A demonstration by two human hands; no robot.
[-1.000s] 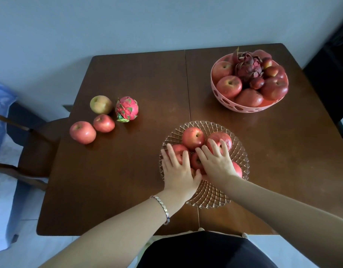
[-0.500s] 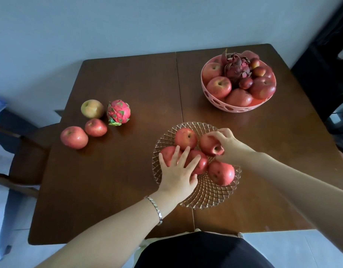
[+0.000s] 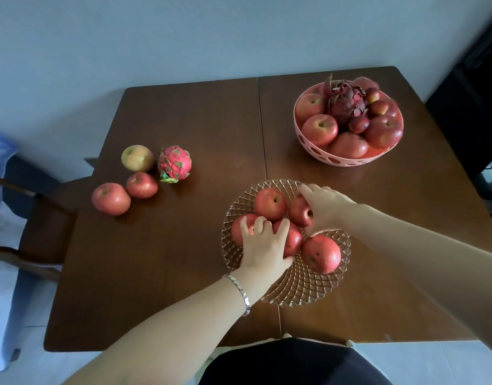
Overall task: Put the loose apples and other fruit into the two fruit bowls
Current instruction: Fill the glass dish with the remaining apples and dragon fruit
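Note:
A clear cut-glass bowl (image 3: 300, 290) sits near the table's front edge with several red apples in it. My left hand (image 3: 262, 245) lies spread over two of them, fingers apart. My right hand (image 3: 324, 207) grips a red apple (image 3: 299, 211) at the bowl's right back. A pink perforated bowl (image 3: 342, 158) at the back right is heaped with apples and a dark dragon fruit. Loose on the left lie two red apples (image 3: 111, 198) (image 3: 141, 185), a yellow-green apple (image 3: 137, 158) and a pink dragon fruit (image 3: 174, 164).
The brown wooden table (image 3: 183, 112) has a seam down its middle and stands against a pale wall. A wooden chair (image 3: 31, 218) stands off the left edge. Dark furniture is at the far right.
My right hand has moved from the bowl's middle to its back right and closed on an apple there. My left hand has stayed on the apples. The camera has shifted a little.

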